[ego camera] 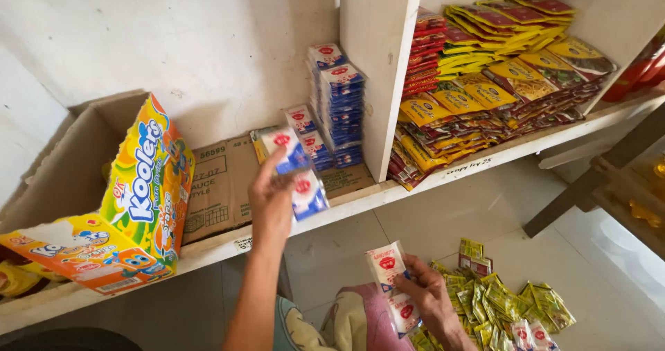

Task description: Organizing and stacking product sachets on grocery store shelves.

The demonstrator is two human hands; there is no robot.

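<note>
The right hand (426,292), nearest the viewer, pinches a few white-and-red sachets (389,271) above the loose sachet pile (499,306) on the floor. The left hand (271,198) is raised to the wooden shelf (360,200), fingers closed on blue-and-white sachets (301,178). Behind it, a stack of blue sachets (339,101) already stands; judging by the floor pile, much remains unshelved.
</note>
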